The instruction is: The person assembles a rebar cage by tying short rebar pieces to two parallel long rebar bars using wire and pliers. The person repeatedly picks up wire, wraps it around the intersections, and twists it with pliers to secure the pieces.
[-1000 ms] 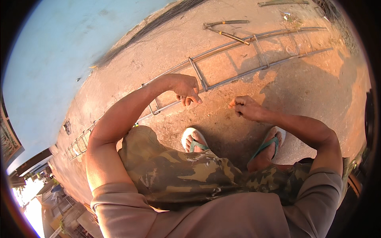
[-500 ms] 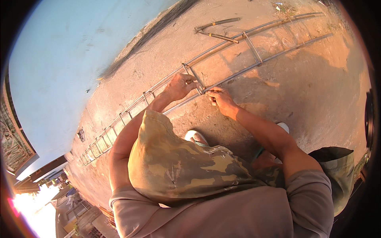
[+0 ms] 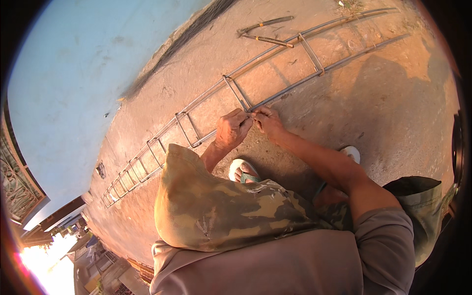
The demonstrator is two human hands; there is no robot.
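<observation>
A long ladder-like rebar cage [image 3: 287,90] lies on the ground, running from far right to near left, with bent stirrups [image 3: 235,94] set across its rods. At the near corner of one stirrup, my left hand [image 3: 231,130] is closed in a pinch, its back turned up. My right hand [image 3: 268,121] pinches at the same corner, fingertips almost touching the left ones. Between them is what looks like a thin tie wire, mostly hidden by the fingers. Both hands sit just on the near side of the lower rod.
Beyond the cage lies a dark V-shaped tool or bent bar with orange bands [image 3: 268,39]. A pale blue wall [image 3: 98,73] rises at the left, with dark thin rods [image 3: 177,51] along its foot. My sandalled feet [image 3: 241,170] stand close on the near side.
My left hand has moved from above the stirrup, over the cage, to the near side of the rod beside my right hand. The right hand still pinches at the corner.
</observation>
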